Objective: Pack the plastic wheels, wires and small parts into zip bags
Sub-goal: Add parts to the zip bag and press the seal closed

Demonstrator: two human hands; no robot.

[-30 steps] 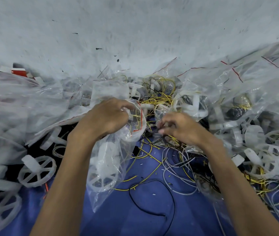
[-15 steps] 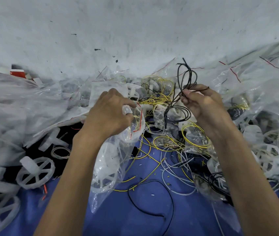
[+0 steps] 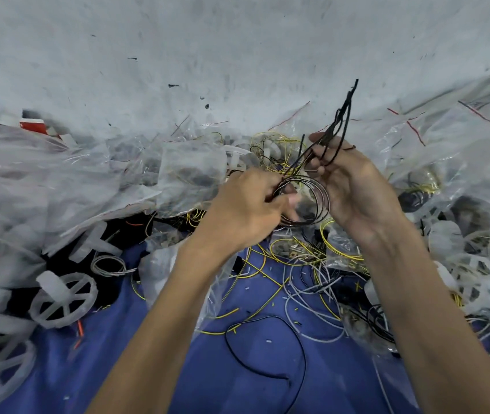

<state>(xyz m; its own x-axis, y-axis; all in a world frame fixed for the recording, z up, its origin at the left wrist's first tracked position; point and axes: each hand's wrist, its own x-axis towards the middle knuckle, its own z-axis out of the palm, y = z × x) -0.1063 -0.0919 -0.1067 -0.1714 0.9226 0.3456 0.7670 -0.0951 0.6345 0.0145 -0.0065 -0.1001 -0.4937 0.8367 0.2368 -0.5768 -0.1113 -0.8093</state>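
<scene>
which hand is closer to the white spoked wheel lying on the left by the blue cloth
Left. The left hand sits up and to the right of the wheel, apart from it, holding black wires; the right hand is farther right, past the left hand.

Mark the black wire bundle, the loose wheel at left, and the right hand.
Wire bundle (image 3: 323, 201): head view, coil's right edge.
Wheel (image 3: 64, 300): head view, hub.
Right hand (image 3: 357, 192): head view, middle of hand.

Wheel (image 3: 63, 297) left of wires (image 3: 306, 283) — bags (image 3: 190, 165) behind
</scene>
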